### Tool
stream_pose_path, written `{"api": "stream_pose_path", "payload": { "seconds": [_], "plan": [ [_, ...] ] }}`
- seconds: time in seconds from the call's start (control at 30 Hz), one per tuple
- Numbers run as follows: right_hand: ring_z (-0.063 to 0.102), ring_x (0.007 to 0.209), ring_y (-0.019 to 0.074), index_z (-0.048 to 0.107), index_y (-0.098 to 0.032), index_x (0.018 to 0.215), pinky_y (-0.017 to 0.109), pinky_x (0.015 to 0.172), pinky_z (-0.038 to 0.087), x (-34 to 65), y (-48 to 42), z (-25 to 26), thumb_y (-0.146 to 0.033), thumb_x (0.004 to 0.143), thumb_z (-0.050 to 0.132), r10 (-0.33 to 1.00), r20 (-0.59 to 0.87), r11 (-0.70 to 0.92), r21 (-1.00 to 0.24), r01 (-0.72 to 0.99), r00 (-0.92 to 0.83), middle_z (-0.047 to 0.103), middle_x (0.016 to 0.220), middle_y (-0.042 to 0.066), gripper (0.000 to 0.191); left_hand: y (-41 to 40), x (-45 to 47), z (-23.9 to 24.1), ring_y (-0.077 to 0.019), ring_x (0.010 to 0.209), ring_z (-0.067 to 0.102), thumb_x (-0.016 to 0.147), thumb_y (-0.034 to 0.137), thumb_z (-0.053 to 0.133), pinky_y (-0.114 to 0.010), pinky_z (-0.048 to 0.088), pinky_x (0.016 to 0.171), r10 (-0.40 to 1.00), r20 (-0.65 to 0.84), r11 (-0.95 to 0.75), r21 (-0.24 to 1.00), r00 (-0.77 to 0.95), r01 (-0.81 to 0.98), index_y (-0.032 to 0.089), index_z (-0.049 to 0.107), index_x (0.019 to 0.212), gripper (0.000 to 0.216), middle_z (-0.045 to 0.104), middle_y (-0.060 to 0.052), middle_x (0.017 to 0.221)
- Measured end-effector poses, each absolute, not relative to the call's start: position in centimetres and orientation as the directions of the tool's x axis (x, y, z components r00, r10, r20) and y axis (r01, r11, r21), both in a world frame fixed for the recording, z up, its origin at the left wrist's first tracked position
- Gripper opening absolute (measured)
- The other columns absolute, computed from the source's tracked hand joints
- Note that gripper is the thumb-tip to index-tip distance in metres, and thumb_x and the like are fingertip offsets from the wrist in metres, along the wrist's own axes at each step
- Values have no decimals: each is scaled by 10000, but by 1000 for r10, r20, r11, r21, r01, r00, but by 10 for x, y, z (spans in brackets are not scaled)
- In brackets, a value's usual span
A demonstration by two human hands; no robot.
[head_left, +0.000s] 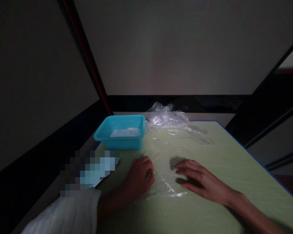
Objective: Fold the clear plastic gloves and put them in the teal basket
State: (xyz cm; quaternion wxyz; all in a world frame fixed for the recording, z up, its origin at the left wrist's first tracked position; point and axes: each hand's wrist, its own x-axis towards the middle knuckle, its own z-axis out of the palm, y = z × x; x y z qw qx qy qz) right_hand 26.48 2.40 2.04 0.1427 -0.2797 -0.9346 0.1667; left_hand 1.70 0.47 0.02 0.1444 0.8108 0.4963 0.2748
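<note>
A thin clear plastic bag [169, 187] lies spread on the table in front of me, its surface wrinkled and shiny. My left hand [140, 175] is at its left edge, with thumb and fingers curled together into a pinch on the plastic. Over the bag's right side is my right hand [197, 178], its fingers apart and pointing left. Nothing shows between them. Behind the flat bag is a crumpled heap of clear plastic bags [167, 118].
A turquoise plastic basin [123, 143] stands at the table's back left, with a whitish flat item [125, 132] inside. Left of my left hand lies a light-blue item [100, 170], partly blurred out. The pale green table [234, 172] has a blue edge; a wall rises behind it.
</note>
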Motion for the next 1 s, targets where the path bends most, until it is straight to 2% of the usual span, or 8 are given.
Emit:
{"api": "stream_pose_path", "payload": {
  "seconds": [0.17,0.27,0.33,0.53,0.63,0.73,0.87,1.0],
  "plan": [
    [565,834,173,657,-193,959,336,768,480,258,15,26,-311,926,430,518,178,765,-535,359,-837,603,859,61,258,5,17,-2,-210,824,534,628,28,469,-360,408,747,895,298,-443,516,331,734,176,511,777,214,577,-37,829],
    [547,812,168,675,-187,921,351,771,453,255,11,24,-260,906,473,461,168,788,-528,315,-871,582,829,54,215,5,16,-2,-215,891,527,635,27,472,-361,418,792,907,306,-417,561,289,715,169,525,938,339,583,-62,953],
    [543,805,167,681,-190,891,374,795,435,253,10,23,-228,892,492,435,135,801,-510,314,-890,580,824,48,193,5,14,0,-205,874,525,639,28,471,-341,425,790,910,307,-414,621,279,666,166,531,931,329,582,-62,957],
    [552,790,162,666,-178,788,332,755,462,249,10,25,-194,878,507,477,80,743,-569,353,-875,597,802,42,183,-1,8,19,-144,762,570,709,70,496,-252,455,734,800,116,-362,876,588,319,155,558,930,246,643,-25,865],
    [573,832,167,662,-178,865,334,780,480,251,13,25,-198,892,488,497,116,755,-546,363,-860,627,856,51,177,-6,7,24,-159,841,591,753,71,483,-261,450,787,741,29,-350,869,671,349,138,588,989,266,661,-55,961],
    [585,986,198,647,-173,1027,379,901,465,256,17,24,-247,916,462,493,129,810,-429,400,-860,652,1037,86,228,-9,8,25,-161,880,594,760,54,487,-258,435,825,736,-1,-375,832,677,408,148,614,997,284,659,-51,1008],
    [451,1231,246,527,-161,1263,419,1006,413,261,23,22,-360,925,439,492,81,849,-266,457,-867,535,1303,107,403,-8,8,22,-155,891,595,777,74,500,-250,424,840,775,45,-400,807,630,434,158,617,962,235,661,-45,978],
    [418,1259,241,498,-154,1292,429,1030,392,262,23,23,-389,919,443,449,57,863,-286,416,-892,521,1315,97,445,-4,8,18,-154,853,592,771,73,485,-264,425,825,822,121,-426,779,556,460,158,611,886,191,658,-34,897]
  ]
}}
